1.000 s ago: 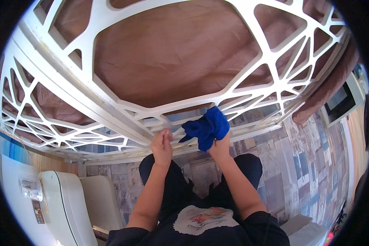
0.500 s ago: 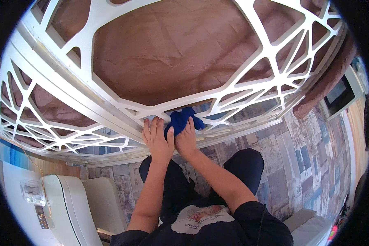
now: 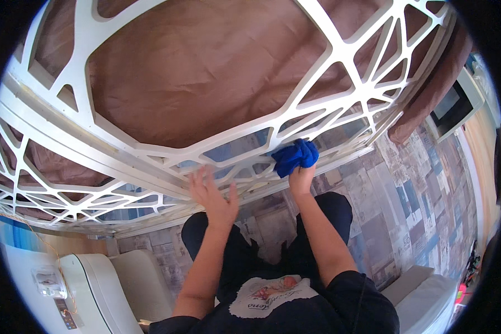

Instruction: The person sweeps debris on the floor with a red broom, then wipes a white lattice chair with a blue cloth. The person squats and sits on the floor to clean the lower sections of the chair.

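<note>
A white lattice screen (image 3: 348,53) with irregular cut-out openings rises in front of me, and brown fabric (image 3: 206,72) shows behind its upper part. My right hand (image 3: 301,179) grips a bunched blue cloth (image 3: 295,157) at the lower bars of the screen, right of the middle; the cloth covers most of its fingers. My left hand (image 3: 216,201) has its fingers spread, near the low bars beside the thick white upright post (image 3: 94,147). Nothing is in it, and its fingertips are blurred. Whether they touch the bars I cannot tell.
Patterned wood-look flooring (image 3: 384,217) stretches to the right of my knees. A cream rounded seat (image 3: 108,289) and a clear container (image 3: 49,281) are at the lower left. A pale box-like piece (image 3: 423,295) lies lower right, and a white-framed dark panel (image 3: 453,108) stands at the far right.
My right hand has moved right along the lower bars with the blue cloth. My left hand has come off the bars beside the cloth and its fingers have spread. The view has shifted slightly.
</note>
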Tool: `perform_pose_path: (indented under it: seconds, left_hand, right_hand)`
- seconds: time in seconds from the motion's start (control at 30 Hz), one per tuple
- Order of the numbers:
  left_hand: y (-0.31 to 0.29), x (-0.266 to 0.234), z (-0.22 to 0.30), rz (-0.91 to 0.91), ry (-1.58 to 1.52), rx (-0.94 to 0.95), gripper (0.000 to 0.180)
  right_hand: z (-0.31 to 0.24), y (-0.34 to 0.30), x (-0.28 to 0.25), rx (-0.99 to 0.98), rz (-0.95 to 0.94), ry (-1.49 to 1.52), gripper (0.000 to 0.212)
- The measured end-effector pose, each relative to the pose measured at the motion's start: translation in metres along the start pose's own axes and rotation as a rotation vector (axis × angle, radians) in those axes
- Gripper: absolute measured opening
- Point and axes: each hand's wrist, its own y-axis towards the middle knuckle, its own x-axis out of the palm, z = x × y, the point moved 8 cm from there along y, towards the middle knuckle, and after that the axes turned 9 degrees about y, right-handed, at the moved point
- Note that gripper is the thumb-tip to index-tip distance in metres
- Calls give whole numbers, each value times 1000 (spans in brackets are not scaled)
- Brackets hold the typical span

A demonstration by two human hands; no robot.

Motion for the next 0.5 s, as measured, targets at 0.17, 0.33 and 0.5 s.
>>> perform_pose_path:
  seconds: [0.17,0.33,0.5]
  left_hand:
    - [-17,32,43,-183,-126,123,60]
    - [2,59,39,-226,38,109,68]
    - [2,70,34,-321,118,113,70]
  right_hand:
    - [28,1,14,-70,-272,-382,32]
    - [45,-29,12,4,-144,-436,29]
    - [34,-59,52,109,-228,-367,36]
